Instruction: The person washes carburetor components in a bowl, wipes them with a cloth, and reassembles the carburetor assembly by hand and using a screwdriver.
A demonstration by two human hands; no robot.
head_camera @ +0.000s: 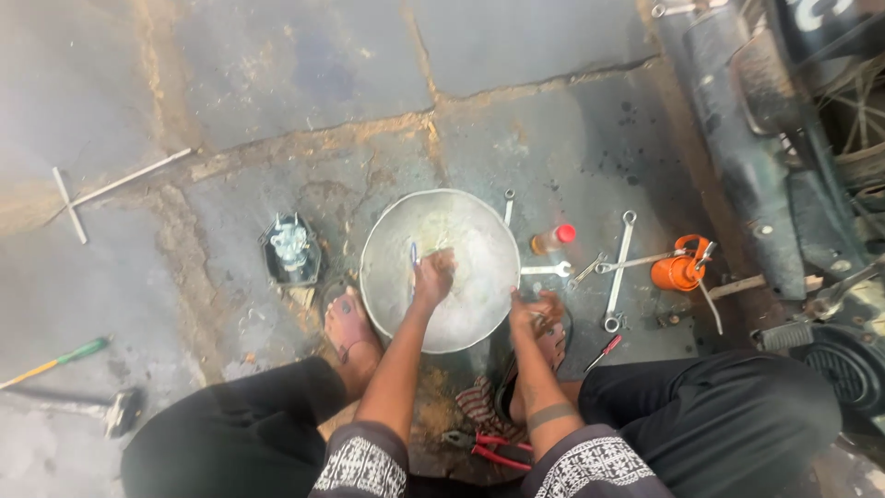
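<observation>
Left hand (433, 277) in metal basin (387, 242)

1. Place — an open-air roadside repair spot, worked on the ground.
2. Floor (304, 74): cracked, oil-stained stone slabs.
3. Right of centre: spanners (619, 267) and an orange oil can (678, 270) laid on the paving.
4. Left edge: T-handle wrench (111, 189), hammer (115, 408), screwdriver (60, 360).
5. Upper right: motorcycle exhaust (737, 138) and footrest — a vehicle under repair.
6. Bottom centre: red pliers (493, 452).
</observation>
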